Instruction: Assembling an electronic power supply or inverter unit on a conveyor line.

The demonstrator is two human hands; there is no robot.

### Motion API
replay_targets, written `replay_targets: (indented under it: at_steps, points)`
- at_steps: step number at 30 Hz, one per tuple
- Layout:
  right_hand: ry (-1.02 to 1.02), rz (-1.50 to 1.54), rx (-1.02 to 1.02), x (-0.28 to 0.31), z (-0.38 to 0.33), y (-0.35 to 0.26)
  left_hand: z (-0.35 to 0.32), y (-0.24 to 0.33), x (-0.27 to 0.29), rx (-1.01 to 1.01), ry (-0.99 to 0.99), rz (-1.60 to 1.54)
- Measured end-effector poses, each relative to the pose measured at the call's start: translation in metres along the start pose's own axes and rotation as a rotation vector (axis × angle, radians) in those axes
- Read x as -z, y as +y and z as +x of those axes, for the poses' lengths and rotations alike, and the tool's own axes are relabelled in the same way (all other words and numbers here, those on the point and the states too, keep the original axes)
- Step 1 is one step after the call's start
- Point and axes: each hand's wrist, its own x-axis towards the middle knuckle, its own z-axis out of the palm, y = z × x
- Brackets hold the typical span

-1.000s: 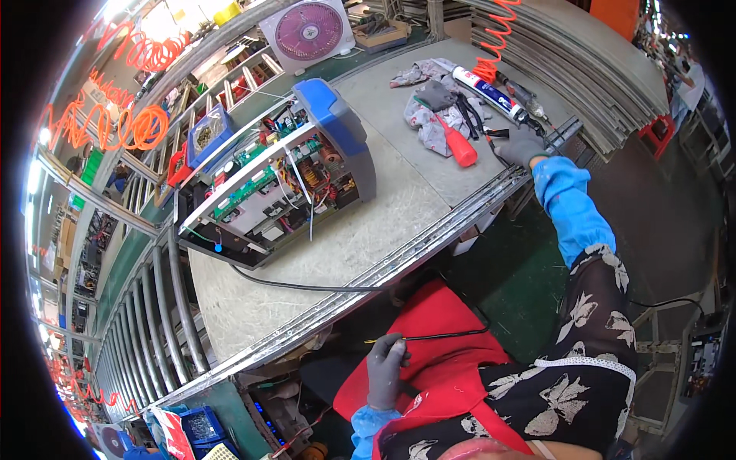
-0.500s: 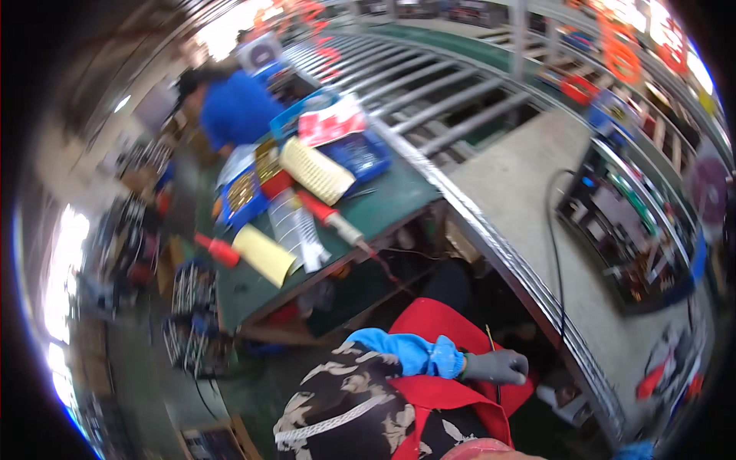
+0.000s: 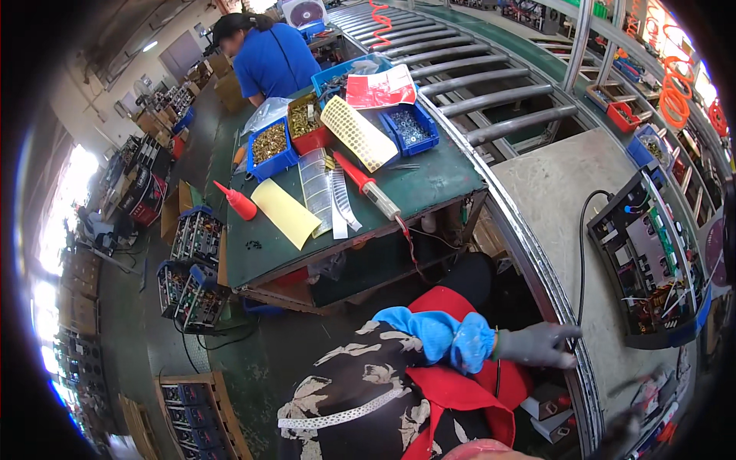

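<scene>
My left hand (image 3: 540, 345), in a grey glove below a blue sleeve cover, reaches right to the metal edge rail (image 3: 563, 307) of the line. Its thumb and fingers are apart, and nothing shows between them. A thin dark strip (image 3: 498, 376) shows by the wrist, too little to name. At the lower right edge, a dark blurred shape that may be my right hand (image 3: 622, 431) lies near a cluttered bunch of tools (image 3: 652, 395); its fingers cannot be made out. Beyond the rail, an opened electronic unit (image 3: 652, 261) with exposed boards stands on the grey worktop (image 3: 548, 184), its black cable (image 3: 583, 261) trailing toward the rail.
A green table (image 3: 429, 188) carries blue bins of brass parts (image 3: 270, 146) and washers (image 3: 412, 126), sticker sheets (image 3: 356, 132), a soldering iron (image 3: 368, 184) and a red bottle (image 3: 236, 201). A co-worker in blue (image 3: 276, 65) bends beyond it. Rollers (image 3: 498, 103) run behind. More units (image 3: 201, 234) stand left.
My left hand has gone from a closed fist to spread fingers and moved right to the rail. The view has shifted and sharpened. The co-worker now appears farther right in the picture.
</scene>
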Motion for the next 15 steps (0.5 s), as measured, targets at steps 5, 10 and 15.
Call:
replay_targets:
  at_steps: [5, 10, 15]
  points:
    - [-0.464, -0.030, -0.011, -0.197, -0.065, -0.021, -0.005, 0.017, 0.015, -0.030, -0.019, 0.070]
    - [-0.452, -0.327, 0.116, -0.231, -0.060, 0.002, -0.019, 0.020, 0.022, 0.232, 0.159, -0.183]
    - [-0.473, 0.175, -0.210, -0.248, -0.052, 0.011, 0.005, 0.015, 0.004, 0.198, 0.136, -0.118]
